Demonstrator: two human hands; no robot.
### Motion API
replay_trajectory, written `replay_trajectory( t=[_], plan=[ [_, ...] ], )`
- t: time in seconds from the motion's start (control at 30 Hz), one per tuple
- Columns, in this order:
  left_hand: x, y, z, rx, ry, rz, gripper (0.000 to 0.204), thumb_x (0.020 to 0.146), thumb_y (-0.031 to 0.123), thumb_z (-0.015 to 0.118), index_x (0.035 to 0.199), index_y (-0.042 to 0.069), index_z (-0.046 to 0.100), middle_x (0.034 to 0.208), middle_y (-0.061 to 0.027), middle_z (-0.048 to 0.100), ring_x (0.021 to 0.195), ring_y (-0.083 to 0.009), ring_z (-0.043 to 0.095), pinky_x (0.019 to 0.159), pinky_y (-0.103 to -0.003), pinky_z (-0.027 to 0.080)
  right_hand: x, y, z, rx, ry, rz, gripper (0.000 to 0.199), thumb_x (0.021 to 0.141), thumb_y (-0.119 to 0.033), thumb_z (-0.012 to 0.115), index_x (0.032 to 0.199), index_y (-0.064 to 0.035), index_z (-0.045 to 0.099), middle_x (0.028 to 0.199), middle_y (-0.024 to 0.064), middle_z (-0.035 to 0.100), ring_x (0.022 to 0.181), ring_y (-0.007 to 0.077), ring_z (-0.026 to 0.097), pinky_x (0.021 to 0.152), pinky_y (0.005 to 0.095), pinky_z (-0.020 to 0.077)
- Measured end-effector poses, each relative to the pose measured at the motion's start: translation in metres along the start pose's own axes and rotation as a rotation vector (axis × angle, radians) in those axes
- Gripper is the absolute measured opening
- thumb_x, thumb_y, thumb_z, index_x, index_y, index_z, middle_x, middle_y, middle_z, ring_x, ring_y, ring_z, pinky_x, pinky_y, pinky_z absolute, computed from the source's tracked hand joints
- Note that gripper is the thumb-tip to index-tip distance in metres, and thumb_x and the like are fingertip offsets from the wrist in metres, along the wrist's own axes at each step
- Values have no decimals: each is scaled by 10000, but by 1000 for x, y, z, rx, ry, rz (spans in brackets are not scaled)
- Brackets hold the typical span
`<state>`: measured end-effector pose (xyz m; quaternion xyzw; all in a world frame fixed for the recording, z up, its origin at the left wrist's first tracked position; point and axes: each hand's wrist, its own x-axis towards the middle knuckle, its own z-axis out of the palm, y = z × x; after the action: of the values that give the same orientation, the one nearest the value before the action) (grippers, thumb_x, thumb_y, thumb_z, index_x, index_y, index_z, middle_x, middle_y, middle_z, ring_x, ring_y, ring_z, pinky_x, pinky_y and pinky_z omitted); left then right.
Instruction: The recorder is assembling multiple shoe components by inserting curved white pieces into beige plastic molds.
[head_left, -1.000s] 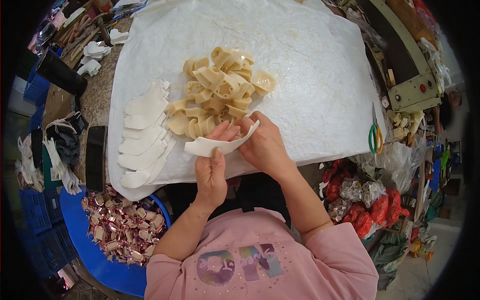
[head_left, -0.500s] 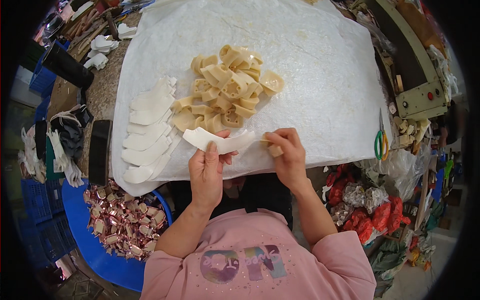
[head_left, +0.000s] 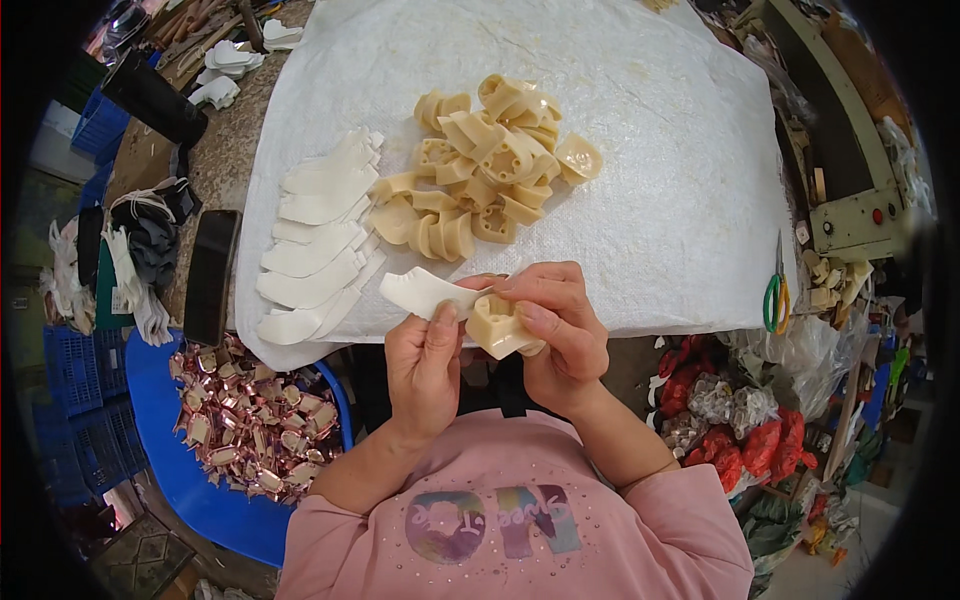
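White strip pinched in your left hand, you are holding a tan piece in your right hand, by the desk's near side. You seem to be fitting them together; next is likely needing careful lining up.

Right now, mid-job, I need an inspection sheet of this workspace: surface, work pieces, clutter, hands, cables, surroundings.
Surface: white sheet, lightly creased.
Job's things: white strip and beige part in hand; heaped beige pieces; overlapping white strips left of the heap.
Clutter: dark phone-like slab at left; scissors with green and orange handles at the right edge.
Hands: left hand pinches the strip; right hand grips the beige part.
Cables: nothing seen.
Surroundings: blue tub of shiny pinkish pieces, lower left; red bags, lower right.
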<state>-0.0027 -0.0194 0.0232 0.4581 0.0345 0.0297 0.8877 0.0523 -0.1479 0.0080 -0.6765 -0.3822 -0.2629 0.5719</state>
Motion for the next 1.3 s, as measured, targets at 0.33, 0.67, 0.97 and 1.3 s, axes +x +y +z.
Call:
replay_trajectory(
  t=[0.33, 0.67, 0.97, 1.3],
  plan=[
    [-4, 0, -1, 264, -18, 81, 406, 1006, 204, 331, 1235, -93, 485, 1090, -120, 604, 822, -111, 598, 714, -230, 500, -2, 1, -4, -58, -28, -10, 568, 621, 145, 605, 1138, -82, 546, 1060, 119, 600, 869, 293, 540, 733, 367, 471],
    [-7, 19, -9, 820, -105, -1, 368, 998, 183, 357, 1171, -76, 551, 856, -92, 658, 749, -97, 608, 627, -224, 476, -2, 6, -5, -316, -57, -77, 481, 581, 10, 664, 1041, -98, 574, 937, 31, 633, 768, 233, 449, 710, 398, 293],
    [-2, 20, -7, 851, 85, 281, 199, 928, 79, 506, 981, -77, 618, 738, -53, 585, 625, -82, 465, 555, -225, 378, 24, -25, -16, -602, -398, 81, 321, 577, -30, 648, 885, -109, 604, 791, -2, 510, 798, 216, 454, 740, 442, 238],
    [1, 9, -12, 1076, -61, 494, 179, 849, -13, 588, 1018, -56, 624, 861, -154, 608, 693, -253, 597, 596, -331, 484, 12, -8, -16, -472, -434, 146, 288, 596, 3, 626, 862, -98, 584, 780, 31, 467, 811, 229, 444, 748, 422, 235]
  ],
)
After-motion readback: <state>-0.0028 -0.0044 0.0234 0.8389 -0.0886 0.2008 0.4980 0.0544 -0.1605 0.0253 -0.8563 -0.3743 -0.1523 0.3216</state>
